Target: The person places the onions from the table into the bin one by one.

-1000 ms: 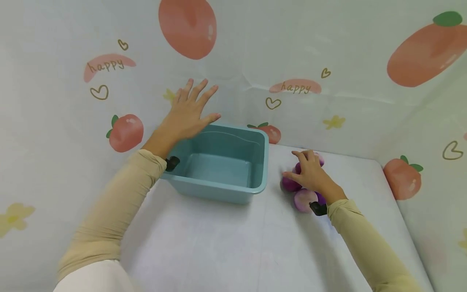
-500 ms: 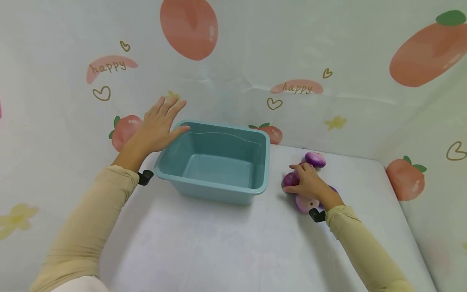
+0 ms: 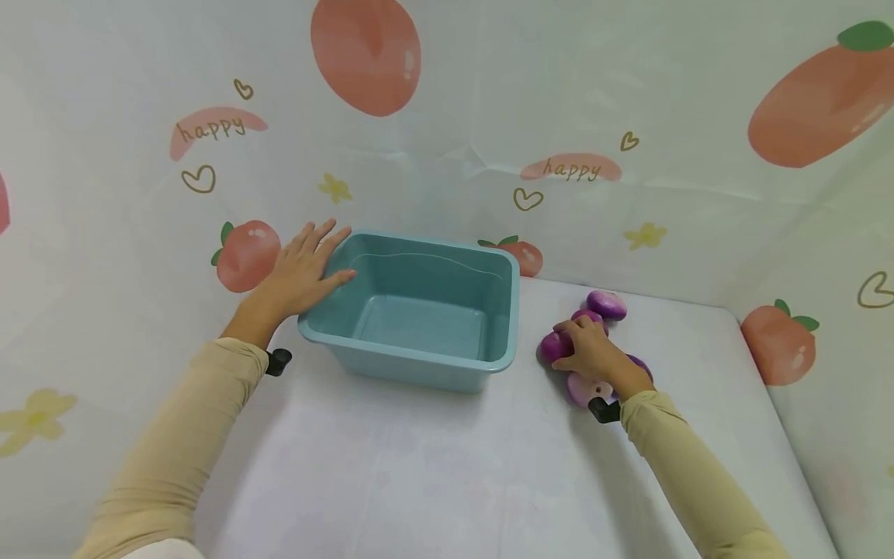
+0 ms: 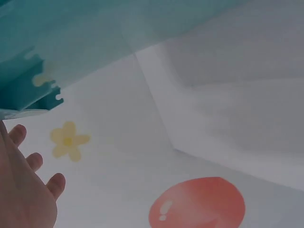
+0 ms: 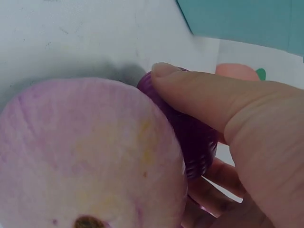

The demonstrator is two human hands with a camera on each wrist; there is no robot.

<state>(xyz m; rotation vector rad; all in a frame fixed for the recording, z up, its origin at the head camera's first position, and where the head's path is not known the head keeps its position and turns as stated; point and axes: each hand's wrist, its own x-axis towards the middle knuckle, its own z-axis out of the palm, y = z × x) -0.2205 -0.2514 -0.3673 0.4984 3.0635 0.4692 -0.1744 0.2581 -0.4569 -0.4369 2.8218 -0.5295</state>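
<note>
At the left end of the light-blue plastic basin [image 3: 412,366] my left hand [image 3: 296,276] lies over the rim, fingers spread and thumb reaching over the inside. The left wrist view shows straight fingers beside the basin wall [image 4: 104,42]. My right hand [image 3: 594,355] grips a dark purple onion [image 3: 554,348] on the table, thumb on one side and fingers on the other; its ridged skin [image 5: 192,137] shows in the right wrist view. A paler onion [image 5: 85,147] lies close to it, under the wrist. Part of the gripped onion is hidden by my hand.
More purple onions lie around my right hand: one behind it [image 3: 607,305], one against its fingers [image 3: 588,317], another partly hidden right of the wrist [image 3: 640,366]. A fruit-printed white sheet [image 3: 447,163] rises behind the white table [image 3: 419,466].
My left hand has moved left and down from above the basin onto its left rim. My right hand has lowered, and its fingers have closed round the dark purple onion.
</note>
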